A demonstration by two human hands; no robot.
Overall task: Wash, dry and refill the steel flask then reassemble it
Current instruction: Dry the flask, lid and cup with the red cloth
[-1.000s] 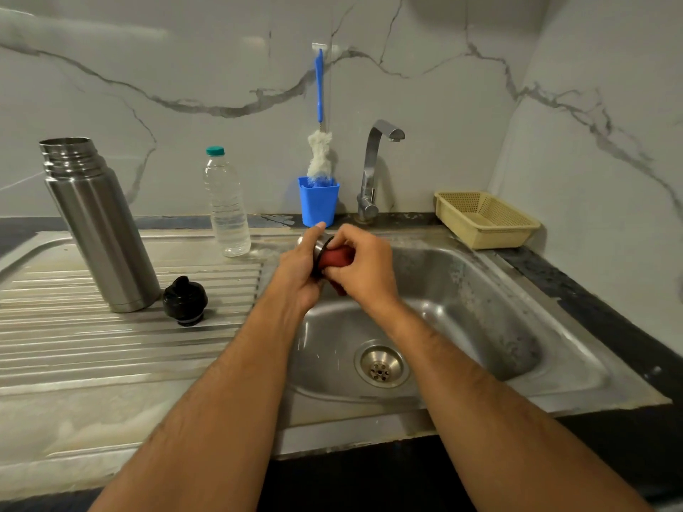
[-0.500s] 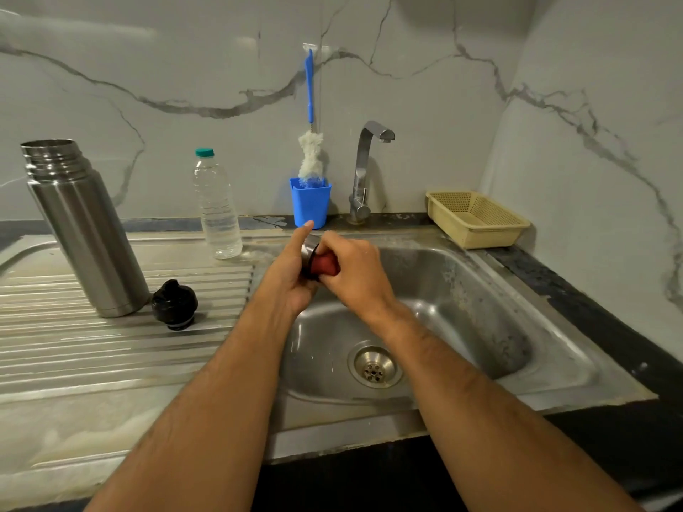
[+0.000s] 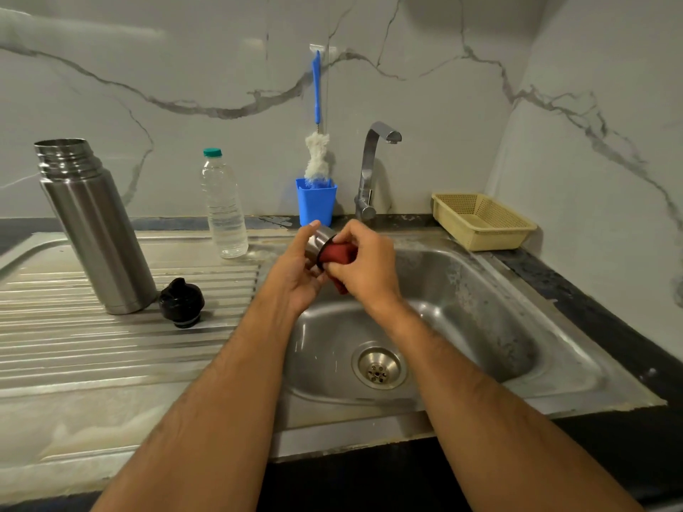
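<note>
Over the sink basin [image 3: 480, 327] my left hand [image 3: 295, 271] grips the steel flask cup [image 3: 318, 241], its mouth turned to the right. My right hand [image 3: 364, 267] holds a red cloth [image 3: 334, 253] pushed into the cup's mouth. The open steel flask body [image 3: 92, 230] stands upright on the ribbed drainboard [image 3: 111, 345] at the left. Its black stopper [image 3: 181, 303] lies just right of the flask's base.
A clear water bottle [image 3: 223, 205] with a green cap stands behind the drainboard. A blue holder [image 3: 316, 203] with a bottle brush [image 3: 316, 142] sits left of the tap [image 3: 373, 168]. A yellow basket [image 3: 480, 219] rests at the back right.
Both hands have stayed together over the sink; the cup has turned in my left hand and more steel side shows. The red cloth has shifted inside it.
</note>
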